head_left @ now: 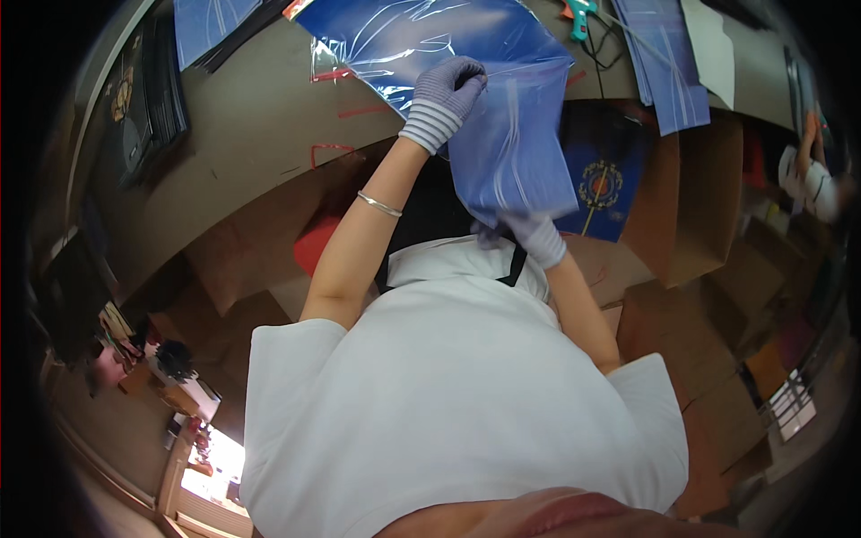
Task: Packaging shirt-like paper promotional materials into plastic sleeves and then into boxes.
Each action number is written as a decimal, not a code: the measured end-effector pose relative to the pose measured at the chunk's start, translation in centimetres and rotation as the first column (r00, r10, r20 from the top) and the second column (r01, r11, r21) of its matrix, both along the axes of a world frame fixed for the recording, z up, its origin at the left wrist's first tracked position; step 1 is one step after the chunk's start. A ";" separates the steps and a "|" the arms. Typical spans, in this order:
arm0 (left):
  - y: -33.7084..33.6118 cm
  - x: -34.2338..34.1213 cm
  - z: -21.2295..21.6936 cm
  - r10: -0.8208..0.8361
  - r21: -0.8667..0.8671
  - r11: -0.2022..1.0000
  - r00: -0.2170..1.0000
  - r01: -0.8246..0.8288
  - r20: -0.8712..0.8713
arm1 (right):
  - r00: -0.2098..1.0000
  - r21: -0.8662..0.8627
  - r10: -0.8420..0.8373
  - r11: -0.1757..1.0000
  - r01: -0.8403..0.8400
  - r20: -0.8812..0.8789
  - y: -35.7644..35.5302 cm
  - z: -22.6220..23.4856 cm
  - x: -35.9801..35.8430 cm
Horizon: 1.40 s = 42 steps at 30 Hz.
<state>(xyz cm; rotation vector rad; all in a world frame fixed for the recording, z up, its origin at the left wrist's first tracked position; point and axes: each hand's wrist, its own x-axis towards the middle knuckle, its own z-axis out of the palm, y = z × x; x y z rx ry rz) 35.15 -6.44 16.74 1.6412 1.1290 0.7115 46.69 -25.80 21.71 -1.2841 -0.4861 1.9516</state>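
In a grey-striped glove, my left hand has its fingers pinched on a blue plastic sleeve, near where it meets a shiny clear-wrapped blue packet. The packet lies on the grey table, and the translucent sleeve stretches from it over the table's near edge toward my body. My right hand, also gloved, grips the sleeve's near end; its fingers are blurred and partly covered. Below the table edge, right of the sleeve, is a dark blue folder with a gold emblem.
A stack of dark folders stands at the left. More blue sleeves and a white sheet lie at the right, near a teal glue gun with its cord. An open cardboard box sits below. Another person's arm shows far right.
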 end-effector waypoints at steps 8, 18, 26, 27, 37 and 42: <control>0.7 -0.7 -0.5 0.068 -0.105 0.992 0.997 -0.065 0.024 | 0.891 0.122 -0.452 0.884 0.452 -0.023 -4.9 -2.8 5.0; -0.9 -0.7 0.1 -0.016 -0.051 0.998 0.997 0.020 0.074 | 0.971 0.424 -0.164 0.903 0.076 0.174 15.0 -8.3 1.8; -3.0 -8.3 -5.1 0.126 -0.212 0.969 0.992 -0.129 -0.028 | 0.875 0.136 0.266 0.929 -0.345 0.404 13.0 -11.4 3.4; -4.0 -9.7 -5.5 0.266 -0.495 0.837 0.964 -0.233 -0.004 | 0.786 0.107 0.276 0.912 -0.396 0.553 12.2 -11.6 3.2; -10.3 -12.3 -11.3 0.586 -0.937 0.246 0.808 -0.248 -0.060 | -0.101 -0.119 0.101 0.193 -0.974 0.990 11.0 -11.7 -8.1; -10.0 -13.1 -11.2 0.456 -0.778 0.532 0.887 -0.335 -0.070 | -0.072 -0.076 0.024 0.263 -0.962 0.997 10.8 -12.1 -9.8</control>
